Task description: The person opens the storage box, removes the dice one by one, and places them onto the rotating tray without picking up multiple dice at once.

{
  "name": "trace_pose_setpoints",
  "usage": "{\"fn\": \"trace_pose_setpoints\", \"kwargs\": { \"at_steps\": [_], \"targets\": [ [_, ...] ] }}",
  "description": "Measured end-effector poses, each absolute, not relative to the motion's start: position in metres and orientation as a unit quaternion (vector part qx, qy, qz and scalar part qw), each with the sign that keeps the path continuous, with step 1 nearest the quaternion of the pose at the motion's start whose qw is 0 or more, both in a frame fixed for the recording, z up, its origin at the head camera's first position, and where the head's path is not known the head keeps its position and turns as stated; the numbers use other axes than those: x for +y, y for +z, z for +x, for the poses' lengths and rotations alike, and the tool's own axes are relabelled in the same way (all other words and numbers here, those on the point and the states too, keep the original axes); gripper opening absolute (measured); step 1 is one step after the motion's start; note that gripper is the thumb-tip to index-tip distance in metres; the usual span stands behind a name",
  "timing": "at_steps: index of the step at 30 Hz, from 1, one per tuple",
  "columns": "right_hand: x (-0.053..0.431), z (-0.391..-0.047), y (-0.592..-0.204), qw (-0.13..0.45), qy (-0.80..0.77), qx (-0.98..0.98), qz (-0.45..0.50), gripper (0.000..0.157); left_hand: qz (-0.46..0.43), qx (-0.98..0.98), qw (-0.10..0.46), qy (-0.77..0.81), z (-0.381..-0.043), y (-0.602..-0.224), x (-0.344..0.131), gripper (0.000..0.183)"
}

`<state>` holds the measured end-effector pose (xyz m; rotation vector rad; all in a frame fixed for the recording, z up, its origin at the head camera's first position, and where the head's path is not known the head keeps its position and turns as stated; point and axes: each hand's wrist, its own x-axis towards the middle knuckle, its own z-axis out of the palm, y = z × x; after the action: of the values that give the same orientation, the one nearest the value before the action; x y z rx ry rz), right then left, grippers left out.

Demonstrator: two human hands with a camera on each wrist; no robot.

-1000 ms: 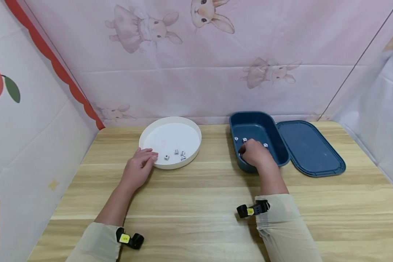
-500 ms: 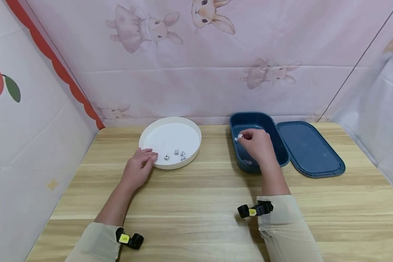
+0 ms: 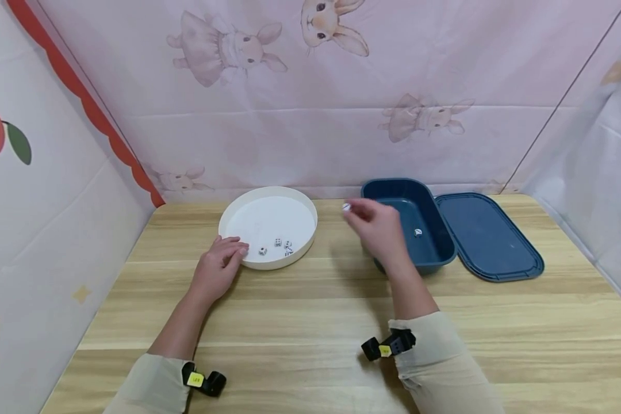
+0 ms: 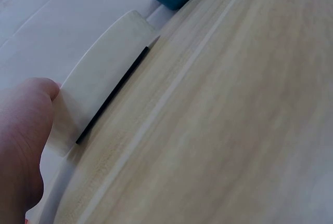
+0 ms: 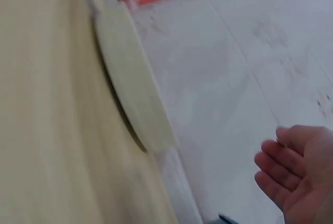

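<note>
My right hand [image 3: 376,230] pinches a white die [image 3: 346,207] between thumb and fingertips, over the left edge of the blue box [image 3: 447,253]. In the right wrist view, its other fingers [image 5: 281,169] are loosely curled. One die [image 3: 418,233] shows on the box floor; my hand covers the box's left part. On the left, my left hand [image 3: 219,267] holds the rim of the round white tray [image 3: 312,230], fingertips and thumb over its near left edge. Several dice [image 3: 278,242] lie in the front part of the tray.
The blue lid [image 3: 491,236] lies flat on the wooden table [image 3: 300,333], against the right side of the box. A pink rabbit-print curtain [image 3: 315,144] stands along the table's back edge, with white cloth sides left and right.
My right hand has picked a die out of the blue box, lifted it and moved left past the box's edge. My left hand and the tray have stayed in place.
</note>
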<state>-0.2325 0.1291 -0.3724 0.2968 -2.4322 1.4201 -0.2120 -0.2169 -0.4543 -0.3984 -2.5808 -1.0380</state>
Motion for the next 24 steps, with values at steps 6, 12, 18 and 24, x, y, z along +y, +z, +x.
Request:
{"fn": "trace_pose_setpoints", "kwargs": {
  "at_steps": [6,12,18,24],
  "targets": [
    [0.091,-0.222,-0.382,0.094,0.426,-0.873,0.22,0.027,-0.141,-0.905,0.165,-0.366,-0.211,-0.453,-0.217,0.022],
    [0.067,-0.217,-0.393,0.057,0.381,-0.878,0.282,0.028,-0.139,-0.907,0.157,-0.365,-0.21,-0.452,-0.216,0.023],
    [0.055,-0.215,-0.4,0.022,0.348,-0.888,0.299,0.027,-0.141,-0.908,0.158,-0.362,-0.21,-0.451,-0.216,0.024],
    [0.052,-0.216,-0.402,0.014,0.334,-0.892,0.305,0.026,-0.14,-0.907,0.158,-0.365,-0.21,-0.451,-0.217,0.024]
  ]
}}
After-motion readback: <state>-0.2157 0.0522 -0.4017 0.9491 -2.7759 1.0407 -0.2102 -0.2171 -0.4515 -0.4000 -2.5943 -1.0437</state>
